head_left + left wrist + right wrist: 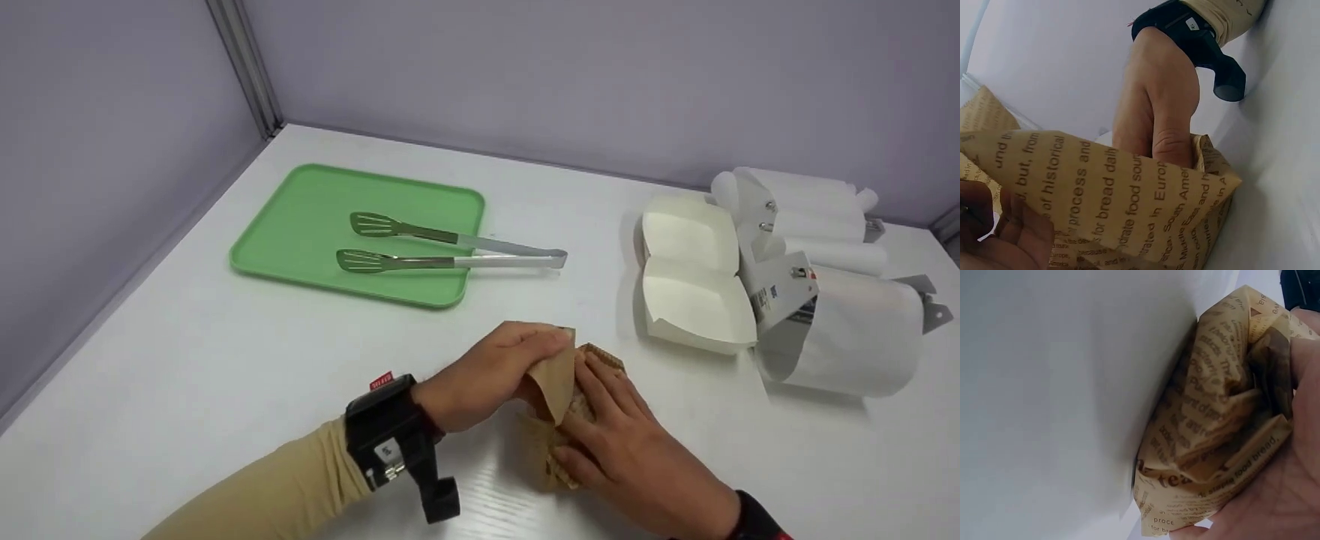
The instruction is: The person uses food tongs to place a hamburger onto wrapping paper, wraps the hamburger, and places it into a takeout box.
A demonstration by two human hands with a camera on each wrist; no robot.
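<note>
A crumpled brown paper wrap (553, 379) printed with dark lettering lies bundled on the white table, near its front. My left hand (495, 367) pinches a raised flap of it between thumb and fingers. The right hand (630, 442) holds the bundle from the right, its fingers laid over the top and its thumb lower down. In the left wrist view, the wrap (1112, 197) hides the ends of the right hand's fingers (1140, 129). Close up in the right wrist view, the wrap (1202, 416) shows deep folds against the palm. Its contents are hidden.
A green tray (300, 225) sits at the back left, with metal tongs (487, 261) across it, handles over its right edge. An opened white clamshell box (694, 300) stands at the right. Beside it are rolls of white film or bags (847, 330) on metal holders.
</note>
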